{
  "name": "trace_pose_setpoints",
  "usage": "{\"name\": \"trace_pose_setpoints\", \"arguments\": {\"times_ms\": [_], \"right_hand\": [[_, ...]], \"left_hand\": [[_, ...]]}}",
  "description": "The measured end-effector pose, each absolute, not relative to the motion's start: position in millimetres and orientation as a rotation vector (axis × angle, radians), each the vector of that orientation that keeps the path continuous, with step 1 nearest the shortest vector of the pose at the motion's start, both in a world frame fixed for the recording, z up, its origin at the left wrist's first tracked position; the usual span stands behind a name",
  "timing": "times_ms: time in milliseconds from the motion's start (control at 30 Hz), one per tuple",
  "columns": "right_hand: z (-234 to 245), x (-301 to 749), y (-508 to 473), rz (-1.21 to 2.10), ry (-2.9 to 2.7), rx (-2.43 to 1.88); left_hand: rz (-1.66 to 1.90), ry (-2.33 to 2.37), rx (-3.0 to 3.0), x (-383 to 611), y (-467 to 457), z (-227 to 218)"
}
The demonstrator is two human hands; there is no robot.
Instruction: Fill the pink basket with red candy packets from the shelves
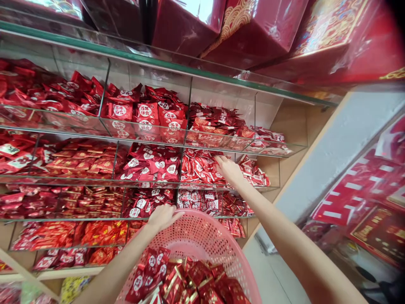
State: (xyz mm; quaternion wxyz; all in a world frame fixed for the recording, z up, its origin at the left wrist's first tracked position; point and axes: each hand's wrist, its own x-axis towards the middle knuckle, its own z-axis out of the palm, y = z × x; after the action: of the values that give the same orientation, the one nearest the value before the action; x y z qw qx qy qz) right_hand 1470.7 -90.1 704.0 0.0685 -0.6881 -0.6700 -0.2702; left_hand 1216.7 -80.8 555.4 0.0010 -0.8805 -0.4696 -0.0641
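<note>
My left hand (pixel 163 216) is closed on the far rim of a pink perforated plastic basket (pixel 209 236), holding it up in front of the shelves. Several red foil packets (pixel 186 280) lie in the basket. My right hand (pixel 228 169) reaches into a glass bin in the second row, its fingers down among small red and white packets (pixel 199 169). Whether those fingers hold a packet is hidden.
Tiered glass shelves (pixel 152 139) with dividers hold many bins of red wrapped sweets. Large red gift boxes (pixel 262 29) are stacked on the top glass ledge. A pale wall (pixel 329 156) and more red goods (pixel 363 198) stand at the right.
</note>
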Motion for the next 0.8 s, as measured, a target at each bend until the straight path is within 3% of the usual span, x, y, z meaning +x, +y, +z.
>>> {"name": "trace_pose_setpoints", "arguments": {"times_ms": [267, 533, 800], "right_hand": [[692.1, 1464.0, -155.8, -0.822, -1.985, -1.656], [551.6, 1425.4, -212.9, -0.282, -2.787, -1.261], [493.3, 1426.1, -199.6, -0.377, -2.950, -1.261]], "left_hand": [[-0.150, -1.466, -2.759, 1215.5, -82.3, 557.3], [-0.149, -1.467, -2.747, 1218.7, -82.4, 552.2], [-0.152, -1.441, -2.763, 1221.4, -85.8, 550.0]]}}
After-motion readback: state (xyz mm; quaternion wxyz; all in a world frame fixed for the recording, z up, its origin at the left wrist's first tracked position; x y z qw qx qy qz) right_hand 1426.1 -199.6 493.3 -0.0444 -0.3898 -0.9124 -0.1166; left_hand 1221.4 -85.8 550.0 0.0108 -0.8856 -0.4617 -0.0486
